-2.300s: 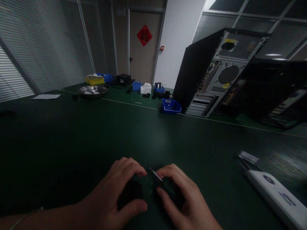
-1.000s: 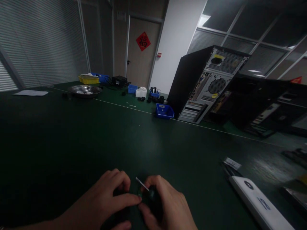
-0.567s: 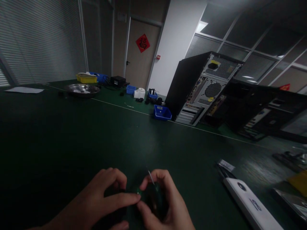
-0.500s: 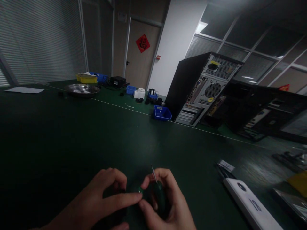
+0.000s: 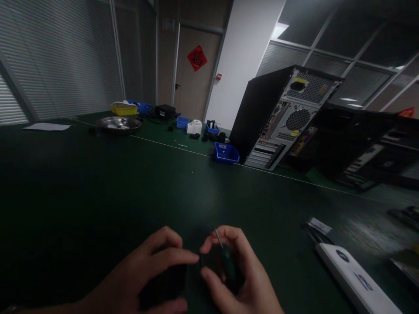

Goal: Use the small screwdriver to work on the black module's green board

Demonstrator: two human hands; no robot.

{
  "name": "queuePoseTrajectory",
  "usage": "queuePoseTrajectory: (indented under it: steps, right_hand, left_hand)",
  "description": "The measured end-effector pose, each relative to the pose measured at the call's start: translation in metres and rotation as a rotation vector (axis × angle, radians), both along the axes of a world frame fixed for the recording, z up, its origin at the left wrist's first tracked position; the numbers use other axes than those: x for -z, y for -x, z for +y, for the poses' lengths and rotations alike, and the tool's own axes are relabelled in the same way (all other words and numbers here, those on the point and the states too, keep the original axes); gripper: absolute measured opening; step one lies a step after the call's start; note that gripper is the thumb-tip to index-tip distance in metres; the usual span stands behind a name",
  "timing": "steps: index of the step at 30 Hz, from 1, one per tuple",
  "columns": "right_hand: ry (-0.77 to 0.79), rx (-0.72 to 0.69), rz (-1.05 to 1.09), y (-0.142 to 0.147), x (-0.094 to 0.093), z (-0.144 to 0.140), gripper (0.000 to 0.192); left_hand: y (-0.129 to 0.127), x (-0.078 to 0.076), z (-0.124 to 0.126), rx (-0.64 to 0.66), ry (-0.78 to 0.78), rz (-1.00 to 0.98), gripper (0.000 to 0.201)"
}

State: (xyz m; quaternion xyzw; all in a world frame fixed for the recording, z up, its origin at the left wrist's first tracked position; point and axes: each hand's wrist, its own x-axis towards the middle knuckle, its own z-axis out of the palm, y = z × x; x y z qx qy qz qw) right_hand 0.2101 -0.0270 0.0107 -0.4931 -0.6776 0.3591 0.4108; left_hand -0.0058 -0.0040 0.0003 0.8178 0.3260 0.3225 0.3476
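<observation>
My left hand [image 5: 147,272] and right hand [image 5: 238,274] still pinch a small dark part [image 5: 225,266] (pin now upright) over the green tabletop [image 5: 98,183]; dim office, PC tower [image 5: 281,117] behind.

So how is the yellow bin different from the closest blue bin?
The yellow bin sits far back beside the metal bowl; the blue bin sits nearer, beside the computer tower. The yellow bin looks long and flat with something pale on top; the blue bin looks boxier. Both are small bins on the green table.
</observation>
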Motion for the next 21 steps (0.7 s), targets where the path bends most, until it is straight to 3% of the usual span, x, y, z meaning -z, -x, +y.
queuePoseTrajectory:
  steps: [4,6,12,21]
  right_hand:
    - [0.065,-0.137,-0.462,-0.001,-0.004,-0.001,0.044]
    - [0.088,-0.177,-0.553,0.002,-0.006,0.0,0.047]
    - [0.092,-0.177,-0.538,0.003,-0.007,0.001,0.061]
    - [0.152,-0.164,-0.474,0.004,-0.009,0.001,0.053]
  left_hand:
    - [-0.001,-0.008,0.006,-0.126,0.141,-0.016,0.042]
    - [-0.002,-0.009,0.007,-0.156,0.194,-0.031,0.04]
    - [-0.003,-0.008,0.01,-0.183,0.315,-0.11,0.034]
    - [-0.006,-0.019,0.011,-0.137,0.583,-0.148,0.036]
